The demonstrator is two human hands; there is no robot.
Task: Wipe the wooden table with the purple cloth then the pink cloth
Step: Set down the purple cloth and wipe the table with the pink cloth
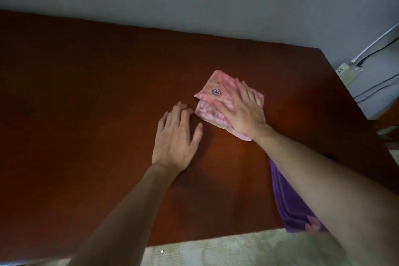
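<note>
Nothing readable here, honestly: no words, brand names, labels or numbers anywhere. The closest thing to a mark is a little purple flower outline printed on the pink cloth [218, 95], up near that cloth's far left corner, and that's a picture, not lettering. The purple cloth [289, 198], nearer the camera than the pink cloth and off to its right, has a faint pink shape on its near end, too blurry to call a sign or text. The off-white power strip [346, 72], beyond the pink cloth to the right, shows a few small dark slots but no legible print.
</note>
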